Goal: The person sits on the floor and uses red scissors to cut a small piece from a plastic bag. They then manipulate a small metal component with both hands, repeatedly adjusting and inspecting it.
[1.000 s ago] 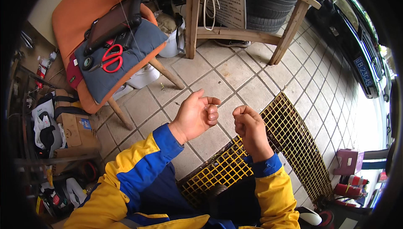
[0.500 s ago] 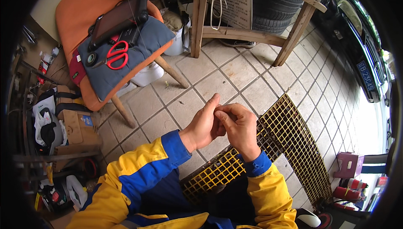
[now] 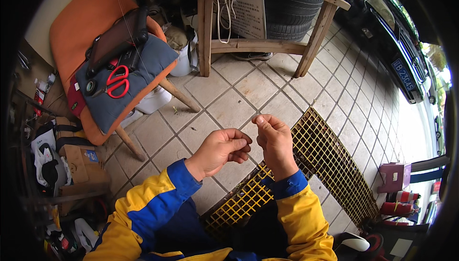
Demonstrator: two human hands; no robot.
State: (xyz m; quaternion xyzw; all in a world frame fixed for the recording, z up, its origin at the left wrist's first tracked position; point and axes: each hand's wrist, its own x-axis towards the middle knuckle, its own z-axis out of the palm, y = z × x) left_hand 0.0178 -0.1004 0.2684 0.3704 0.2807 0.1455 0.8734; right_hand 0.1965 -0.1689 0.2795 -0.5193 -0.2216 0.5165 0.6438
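My left hand [image 3: 221, 152] is over the tiled floor in front of me, fingers curled with the thumb pressed along them. Whatever it may hold is too small or hidden to make out. Just to its right, a little apart, is my right hand [image 3: 275, 139], raised with thumb and forefinger tips pinched together. Anything in that pinch is too fine to name. A very thin line [image 3: 125, 14] slants down from the top edge across the orange chair [image 3: 76, 19]; where it ends I cannot tell.
On the chair's grey cushion [image 3: 103, 110] lie red-handled scissors [image 3: 117, 82], a tape roll [image 3: 91, 86] and a dark tablet-like device [image 3: 117, 43]. Ahead stands a wooden frame [image 3: 260, 45] with tyres [image 3: 291, 12]. Yellow grating [image 3: 334, 160] crosses the floor; a car [image 3: 394, 45] is far right.
My hands were touching at the fingertips and have come apart. The left moved down and left, its thumb folding down from upright. The whole view has shifted slightly.
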